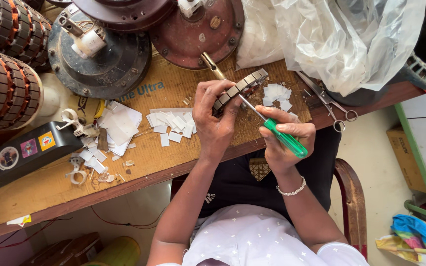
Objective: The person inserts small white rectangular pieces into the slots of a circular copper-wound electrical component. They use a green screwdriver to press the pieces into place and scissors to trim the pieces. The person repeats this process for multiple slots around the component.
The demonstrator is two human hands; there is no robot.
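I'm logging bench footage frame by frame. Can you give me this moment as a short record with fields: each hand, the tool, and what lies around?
left hand: left hand grips a slotted metal stator core over the bench
right hand: right hand holds a green-handled screwdriver, tip at the core
bench: wooden table with a woven mat
near the hands: cut white paper strips, scissors
farther off: round motor covers, wound copper stators, clear plastic bag

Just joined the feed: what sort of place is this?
Probably a small motor repair workshop: copper-wound stator cores, round dark metal motor covers, and a green-handled screwdriver in the right hand.
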